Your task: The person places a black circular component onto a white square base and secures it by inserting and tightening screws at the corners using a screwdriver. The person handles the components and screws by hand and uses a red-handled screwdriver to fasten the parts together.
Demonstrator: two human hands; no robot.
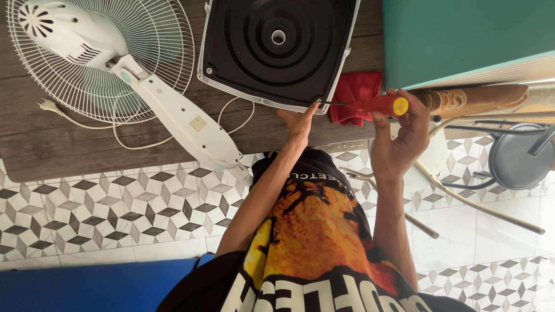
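Left hand (299, 122) open, fingertips pressed on the near corner of the base (277, 52), just ahead of it on the table (52, 144). Right hand (402, 136) clamped on the screwdriver (370, 105); its shaft runs sideways, tip at that same corner beside the left fingers.

Left hand (299, 122) extended, fingertips pinched forward; right hand (399, 136) raised, grip closed, wrist bent.

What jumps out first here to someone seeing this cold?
The red-handled screwdriver in the right hand, its tip at the near corner of the upturned black fan base on the wooden table, where the left hand steadies it. At left lies the white fan, face down, cord trailing.
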